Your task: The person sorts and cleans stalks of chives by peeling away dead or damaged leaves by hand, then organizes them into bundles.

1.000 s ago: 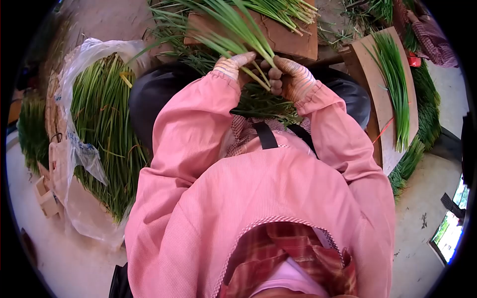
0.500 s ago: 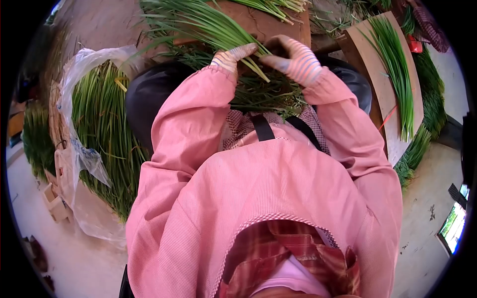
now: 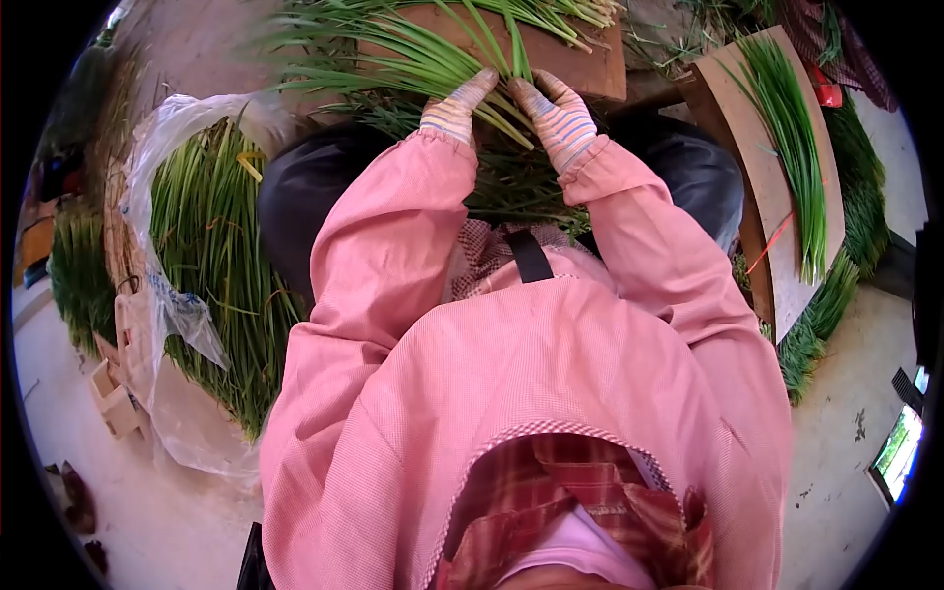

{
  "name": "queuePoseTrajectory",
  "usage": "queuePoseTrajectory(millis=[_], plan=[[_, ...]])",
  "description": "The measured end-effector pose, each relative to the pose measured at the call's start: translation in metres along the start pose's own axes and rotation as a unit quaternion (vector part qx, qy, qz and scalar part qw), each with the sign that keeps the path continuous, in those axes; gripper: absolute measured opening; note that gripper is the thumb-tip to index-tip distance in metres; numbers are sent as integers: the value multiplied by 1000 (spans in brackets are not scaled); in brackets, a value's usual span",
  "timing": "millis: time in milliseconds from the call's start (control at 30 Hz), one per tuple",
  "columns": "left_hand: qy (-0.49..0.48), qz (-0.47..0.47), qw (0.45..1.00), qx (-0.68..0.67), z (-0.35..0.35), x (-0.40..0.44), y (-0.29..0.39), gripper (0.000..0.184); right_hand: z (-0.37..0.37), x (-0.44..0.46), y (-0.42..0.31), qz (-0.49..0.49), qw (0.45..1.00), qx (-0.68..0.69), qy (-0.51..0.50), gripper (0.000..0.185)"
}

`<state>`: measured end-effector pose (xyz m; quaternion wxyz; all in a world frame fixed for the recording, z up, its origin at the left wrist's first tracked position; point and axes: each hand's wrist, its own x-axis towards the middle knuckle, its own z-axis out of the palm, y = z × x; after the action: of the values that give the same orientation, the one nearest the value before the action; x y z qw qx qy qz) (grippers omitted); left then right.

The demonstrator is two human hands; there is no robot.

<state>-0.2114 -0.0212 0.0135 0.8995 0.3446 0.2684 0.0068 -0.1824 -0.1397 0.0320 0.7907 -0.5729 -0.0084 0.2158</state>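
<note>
Many stalks (image 3: pixel 425 65) run through the left grip (image 3: pixel 458 104).

The long leaves (image 3: pixel 413 61) at top centre are bright green, paling to yellowish green at the stalk ends. The left hand (image 3: pixel 456 106) and right hand (image 3: pixel 557 118) wear gloves, whitish at the cuffs with orange and blue stripes, brown-stained at the fingers. The jacket (image 3: pixel 551 364) is pink in a fine check, its edging (image 3: pixel 565 429) checked red and white; below, a red plaid cloth (image 3: pixel 634 501) borders a pale pink shirt (image 3: pixel 580 546). The strap (image 3: pixel 530 258) and trousers (image 3: pixel 683 182) are black. At left, a clear, whitish bag (image 3: pixel 211 460) with blue print surrounds green bundles (image 3: pixel 221 265) and a yellow tie (image 3: pixel 250 163). At right, a tan board (image 3: pixel 728 98) carries a deep green bunch (image 3: pixel 795 147), whitish at its lower tips
</note>
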Motion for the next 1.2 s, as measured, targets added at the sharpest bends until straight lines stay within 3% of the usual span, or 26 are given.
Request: queuePoseTrajectory(millis=[167,267,300,400,500,567,600,700,733,767,800,833,867,900,967,1033,1067,1100,1167,1200], plan=[[51,-52,996,-47,-3,3,4,28,-7,7,-4,-10,999,43,-12,28],[43,-19,999,6,-4,8,2,30,1,7,-7,6,996,-86,36,36],[38,6,997,71,-1,8,2,30,2,7,-9,13,994,-99,-48,38],[18,42,985,167,-5,15,4,29,4,7,-7,-22,990,-120,-64,38],[-33,-5,997,-67,-5,11,1,25,0,8,-5,-24,993,-108,-51,35],[-8,-31,997,-76,5,11,4,20,2,1,-16,21,987,-158,-30,21],[0,-39,996,-79,11,10,6,18,-1,3,-15,41,991,-121,-29,19],[-9,-111,962,-251,27,18,14,29,-5,7,-11,37,991,-131,0,19],[-111,-14,980,164,21,27,8,35,-6,9,-12,31,988,-153,-5,20],[-112,-14,980,164,17,31,4,35,-6,9,-12,31,988,-154,-5,20],[-56,-68,994,-67,17,30,4,34,-4,8,-13,-8,985,-170,0,21],[4,-117,949,-293,17,29,4,32,0,6,-15,-47,982,-185,5,22],[3,-116,949,-294,12,23,0,32,3,1,-14,-76,989,-127,16,21],[-9,-82,982,-170,3,15,-7,30,5,0,-12,-76,989,-127,15,21],[-19,-49,998,-44,-9,13,-12,29,6,-4,-8,-107,993,-22,37,19],[-63,1,998,11,-5,9,0,23,12,-12,-15,-133,990,-41,33,16],[-52,-79,993,-65,4,0,7,23,18,-16,-22,-129,991,30,20,15],[-50,-79,993,-66,7,-4,13,23,22,-19,-25,-125,987,102,8,15],[-56,-7,998,-18,9,-7,20,25,23,-16,-25,-124,986,115,-3,14],[-80,97,992,6,4,-8,21,25,23,-15,-26,-115,989,92,7,14]])
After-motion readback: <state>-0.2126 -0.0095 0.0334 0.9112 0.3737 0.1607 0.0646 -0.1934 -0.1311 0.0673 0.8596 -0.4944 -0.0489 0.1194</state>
